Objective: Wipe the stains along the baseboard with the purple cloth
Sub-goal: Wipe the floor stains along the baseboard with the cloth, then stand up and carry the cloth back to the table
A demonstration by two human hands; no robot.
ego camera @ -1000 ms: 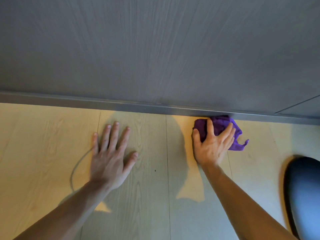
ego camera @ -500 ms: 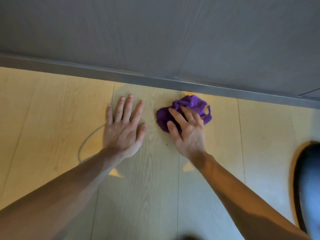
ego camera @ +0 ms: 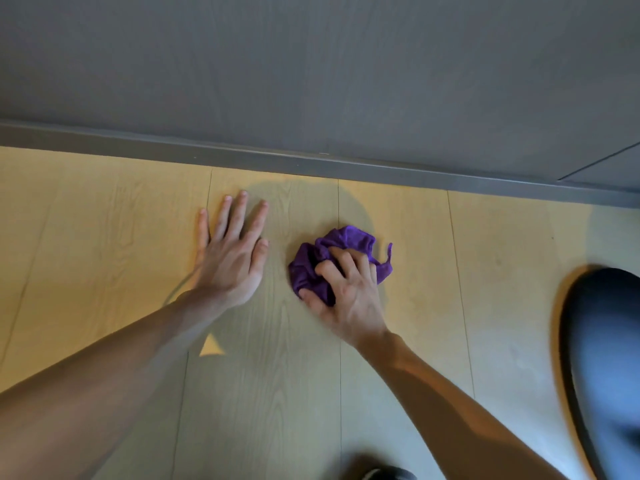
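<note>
On the pale plank floor (ego camera: pixel 398 393), the right hand (ego camera: pixel 349 296) has dragged the bunched purple cloth (ego camera: pixel 332 261) off the grey baseboard (ego camera: pixel 311 166), pausing the wipe, while the left hand (ego camera: pixel 230 258) stays flat, fingers spread.

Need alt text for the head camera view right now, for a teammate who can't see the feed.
The right hand grips a crumpled purple cloth on the pale wood floor, short of the grey baseboard and not touching it. The left hand lies flat on the floor beside it, fingers spread. A blurred dark rounded object sits at the right edge.
</note>
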